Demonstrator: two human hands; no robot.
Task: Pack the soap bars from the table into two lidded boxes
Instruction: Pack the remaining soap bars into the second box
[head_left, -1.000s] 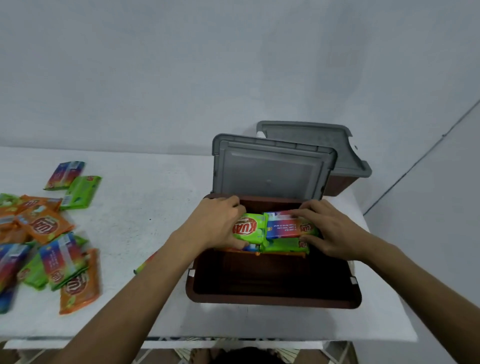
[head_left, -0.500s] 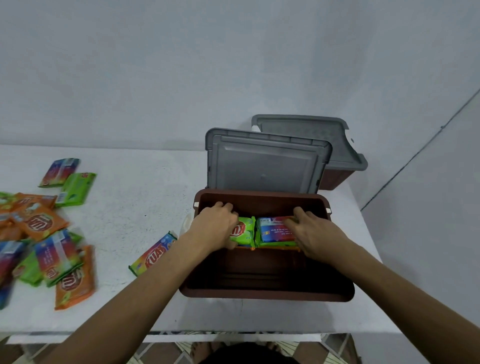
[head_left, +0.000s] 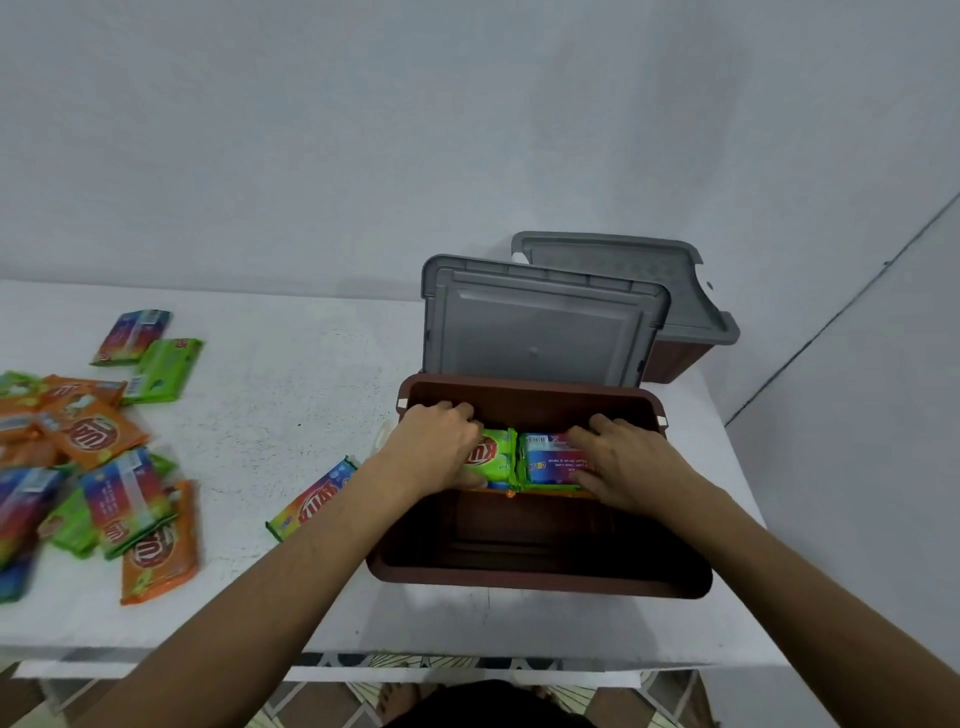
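An open brown box (head_left: 535, 579) stands on the white table (head_left: 291, 415), its grey lid (head_left: 535, 332) tipped up at the back. Both my hands are inside it, at the far end. My left hand (head_left: 436, 447) grips a green soap bar (head_left: 493, 460). My right hand (head_left: 628, 462) holds a blue-and-pink soap bar (head_left: 550, 462) beside it. More bars lie under these two, mostly hidden. The near half of the box floor is bare. A second brown box (head_left: 675, 358) with a grey lid (head_left: 618, 275) stands behind.
Several soap bars in orange, green and rainbow wrappers lie in a loose pile (head_left: 88, 467) at the table's left. One rainbow bar (head_left: 311, 499) lies just left of the open box. The table's front edge is near me; a wall runs behind.
Both hands have lowered the two bars from the box's rim down into its far end. A rainbow bar left of the box, earlier mostly hidden by my arm, shows fully.
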